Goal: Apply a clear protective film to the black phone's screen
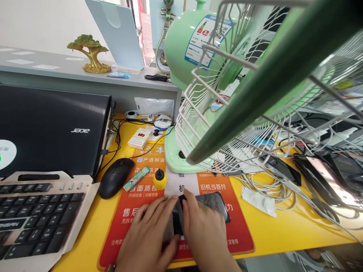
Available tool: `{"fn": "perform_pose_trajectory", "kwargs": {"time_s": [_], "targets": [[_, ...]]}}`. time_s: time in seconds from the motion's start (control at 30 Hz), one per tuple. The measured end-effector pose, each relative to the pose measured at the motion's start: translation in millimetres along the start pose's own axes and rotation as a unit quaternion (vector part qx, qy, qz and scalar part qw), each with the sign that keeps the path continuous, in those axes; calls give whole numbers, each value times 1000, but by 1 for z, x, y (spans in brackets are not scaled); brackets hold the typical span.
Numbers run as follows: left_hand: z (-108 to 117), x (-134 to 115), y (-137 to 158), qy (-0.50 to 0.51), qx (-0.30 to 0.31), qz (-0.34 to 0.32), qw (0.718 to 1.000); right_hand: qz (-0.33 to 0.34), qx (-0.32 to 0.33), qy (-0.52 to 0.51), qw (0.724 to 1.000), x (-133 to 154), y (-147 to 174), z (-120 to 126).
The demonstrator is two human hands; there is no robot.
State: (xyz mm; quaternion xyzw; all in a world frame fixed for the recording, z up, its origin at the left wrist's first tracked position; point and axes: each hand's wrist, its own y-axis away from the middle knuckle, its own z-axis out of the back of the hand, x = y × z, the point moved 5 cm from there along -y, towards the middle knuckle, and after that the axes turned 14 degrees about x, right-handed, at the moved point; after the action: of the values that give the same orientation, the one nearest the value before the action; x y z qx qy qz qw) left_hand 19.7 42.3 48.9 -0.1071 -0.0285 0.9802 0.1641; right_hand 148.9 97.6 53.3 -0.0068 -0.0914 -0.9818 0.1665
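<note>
Clock dirs taken from the hands. Yellow worktop (pixel 93 236) w/ a red-orange printed mat (pixel 241 231) near its front edge. R hand (pixel 205 226) grasps a thin dark slab (pixel 177 222) over mat's front half, fingers at its far end. L hand (pixel 150 230) at slab's 9 o'clock side, fingers outstretched against it; can't tell if they grip. Dark phone (pixel 215 202) flat on mat beside R hand, at 2–3, partly covered.

Yellow bottle (pixel 160 181) w/ black cap at 11, on mat; black mouse (pixel 117 177) at 10, green packet (pixel 136 179) btwn the two. Keyboard (pixel 48 219) at 9, black laptop (pixel 53 124) at 10. White box (pixel 138 138) at 11, farther back. Green fan (pixel 181 49) spans 12–2, its base overlapping mat. White cables (pixel 279 190) heaped at 2–3.

Room: grey ledge (pixel 68 73) at back, 10–12, w/ gold tree ornament (pixel 95 60) at 11; pale wall (pixel 51 22) above.
</note>
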Motion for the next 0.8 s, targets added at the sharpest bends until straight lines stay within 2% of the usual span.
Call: {"fn": "perform_pose_trajectory", "kwargs": {"time_s": [0.17, 0.23, 0.3, 0.47, 0.57, 0.67, 0.8], "targets": [[0, 1, -1, 16, 22, 12, 1000, -80, -34, 48, 995, -64, 8, 6], [0, 3, -1, 35, 36, 18, 999, -97, -49, 63, 992, -78, 11, 8], [-2, 5, 0, 54, 46, 24, 997, -79, -57, 66, 993, -70, 13, 9], [-5, 8, 3, 82, 53, 25, 995, 42, -46, 45, 997, 2, 16, 8], [-6, 8, 3, 83, 55, 26, 995, 62, -20, 33, 997, 11, 16, 6], [-4, 7, 2, 89, 54, 36, 994, 29, -1, 33, 999, -21, 15, 5], [-3, 6, 0, 104, 73, 53, 990, -71, 13, 49, 996, -72, 12, 6]]}}
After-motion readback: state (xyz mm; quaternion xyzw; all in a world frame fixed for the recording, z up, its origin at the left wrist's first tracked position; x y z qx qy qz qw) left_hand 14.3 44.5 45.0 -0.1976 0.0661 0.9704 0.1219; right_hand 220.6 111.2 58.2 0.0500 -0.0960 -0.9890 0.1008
